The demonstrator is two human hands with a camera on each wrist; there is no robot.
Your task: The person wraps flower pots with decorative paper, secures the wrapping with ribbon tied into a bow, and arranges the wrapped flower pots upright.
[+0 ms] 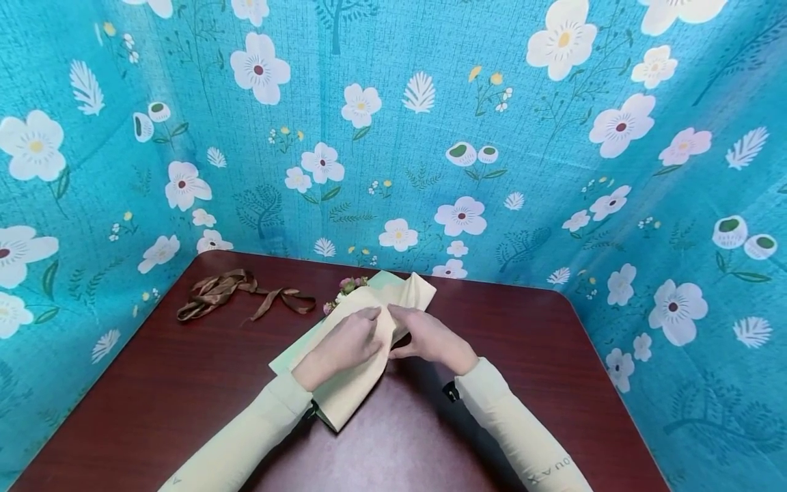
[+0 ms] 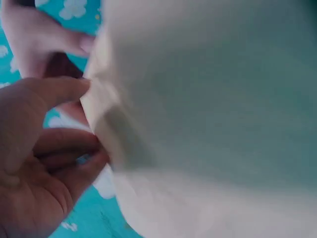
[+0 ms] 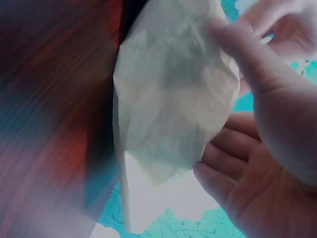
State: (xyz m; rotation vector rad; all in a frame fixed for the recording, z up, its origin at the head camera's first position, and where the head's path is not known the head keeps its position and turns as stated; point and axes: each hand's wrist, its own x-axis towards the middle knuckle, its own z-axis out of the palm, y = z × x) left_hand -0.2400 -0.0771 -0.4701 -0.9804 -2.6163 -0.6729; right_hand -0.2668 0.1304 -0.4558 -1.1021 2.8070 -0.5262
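Cream and pale green wrapping paper (image 1: 347, 396) is folded around a small bunch of flowers (image 1: 349, 284), whose pink and white heads show at its upper left edge. The stems are hidden by the paper. My left hand (image 1: 347, 342) pinches the paper's edge near the middle; in the left wrist view its thumb and fingers (image 2: 64, 91) meet at the fold. Right beside it, my right hand (image 1: 433, 336) holds the gathered edge, thumb on one side and fingers (image 3: 223, 168) curled on the other. The paper (image 3: 168, 94) looks creased in the right wrist view.
A brown ribbon (image 1: 221, 290) lies loosely bunched at the back left of the dark red wooden table (image 1: 529, 383). Blue floral cloth (image 1: 393, 164) hangs close behind the table and along both sides.
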